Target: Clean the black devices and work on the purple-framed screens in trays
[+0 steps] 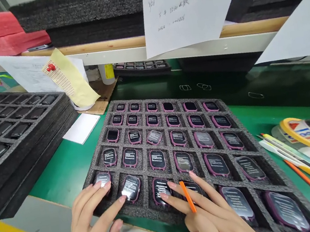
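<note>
An orange pen (188, 196) was pinched in the right hand (209, 216), a smartwatch (131, 188) was touched by the open left hand (91, 221), and every visible cell of the foam tray (145, 179) was filled.

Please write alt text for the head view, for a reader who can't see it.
Two bare hands work over a black foam tray of purple-rimmed smartwatches. The left hand reaches onto the near row; the right hand holds an orange stick. Stacked foam trays sit left on a green bench mat.
</note>
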`<state>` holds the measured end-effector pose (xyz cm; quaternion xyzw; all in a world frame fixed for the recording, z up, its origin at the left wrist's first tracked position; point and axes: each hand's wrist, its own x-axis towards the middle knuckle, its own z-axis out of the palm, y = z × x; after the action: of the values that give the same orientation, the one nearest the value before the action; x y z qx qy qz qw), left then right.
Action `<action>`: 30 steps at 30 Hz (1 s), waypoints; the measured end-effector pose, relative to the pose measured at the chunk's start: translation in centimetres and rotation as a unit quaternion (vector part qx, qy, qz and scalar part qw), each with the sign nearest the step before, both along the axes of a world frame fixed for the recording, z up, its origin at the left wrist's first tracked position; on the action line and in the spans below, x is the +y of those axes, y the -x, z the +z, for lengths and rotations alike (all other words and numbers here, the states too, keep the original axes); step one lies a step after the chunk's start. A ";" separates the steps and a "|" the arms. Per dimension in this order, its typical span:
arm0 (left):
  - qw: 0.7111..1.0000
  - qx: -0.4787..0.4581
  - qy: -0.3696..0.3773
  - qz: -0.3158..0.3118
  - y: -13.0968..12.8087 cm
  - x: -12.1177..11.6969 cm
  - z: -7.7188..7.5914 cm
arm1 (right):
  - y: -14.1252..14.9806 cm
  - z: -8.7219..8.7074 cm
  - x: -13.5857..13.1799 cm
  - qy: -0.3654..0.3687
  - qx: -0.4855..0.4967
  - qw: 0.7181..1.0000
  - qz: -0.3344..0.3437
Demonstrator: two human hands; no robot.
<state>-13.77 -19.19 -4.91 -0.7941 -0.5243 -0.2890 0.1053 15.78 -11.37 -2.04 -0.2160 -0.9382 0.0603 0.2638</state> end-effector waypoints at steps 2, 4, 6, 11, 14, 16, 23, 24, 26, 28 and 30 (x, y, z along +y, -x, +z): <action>1.000 0.009 -0.014 0.012 0.2 0.1 0.1 | 0.0 -0.1 -0.2 -0.003 0.003 1.000 -0.007; 0.998 -0.006 -0.042 0.042 0.4 0.1 0.2 | 0.0 -0.2 -0.3 -0.014 0.015 1.000 -0.015; 0.994 -0.018 -0.070 0.080 0.6 0.1 0.1 | -0.1 -0.3 -0.4 -0.022 0.035 0.999 -0.025; 0.988 -0.004 -0.083 0.132 1.0 -0.1 -0.6 | -0.4 -0.1 -0.4 -0.048 0.044 0.998 -0.020; 0.986 -0.019 -0.090 0.137 1.0 -0.3 -0.6 | -1.1 0.1 -0.5 -0.071 0.037 0.997 -0.014; 0.986 -0.028 -0.104 0.130 0.8 -0.5 -0.2 | -2.0 0.1 -0.5 -0.076 0.035 0.996 -0.027; 0.995 -0.063 -0.069 -0.047 -3.7 -0.4 0.6 | -5.9 -0.7 -0.8 -0.078 0.059 0.988 -0.123; 0.993 -0.069 -0.057 -0.072 -4.8 -0.2 0.4 | -6.3 -0.8 -0.9 -0.076 0.068 0.986 -0.133; 0.993 -0.067 -0.025 -0.093 -6.9 0.4 0.1 | -6.7 -0.9 -1.2 -0.061 0.079 0.985 -0.143; 0.995 -0.049 0.009 -0.091 -8.8 1.0 0.1 | -6.9 -0.9 -1.6 -0.048 0.087 0.985 -0.142; 0.995 -0.033 0.030 -0.090 -10.2 1.6 0.3 | -7.0 -1.0 -2.0 -0.045 0.091 0.985 -0.142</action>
<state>-3.54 -17.56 -4.59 -0.8311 -0.4621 -0.3071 0.0377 22.82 -13.34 -3.03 -0.3289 -0.8716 -0.0003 0.3635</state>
